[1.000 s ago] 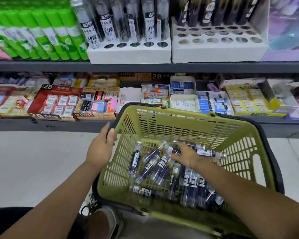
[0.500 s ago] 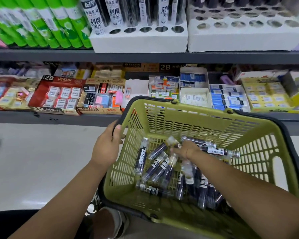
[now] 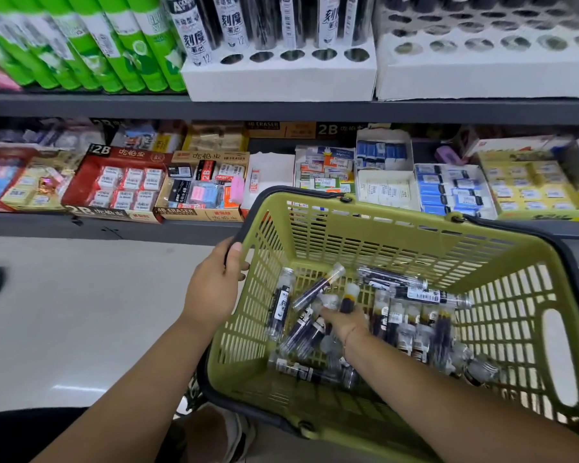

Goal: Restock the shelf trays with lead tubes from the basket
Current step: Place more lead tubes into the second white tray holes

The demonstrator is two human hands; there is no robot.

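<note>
White shelf trays stood far, above. The green basket sat near right, its left rim gripped by the left hand. The right hand lay among the lead tubes inside, grip impossible to tell.

Dark grey metal shelf board, well above left hand: white holed cardboard tray straight above, green plastic tubes up-left.
</note>
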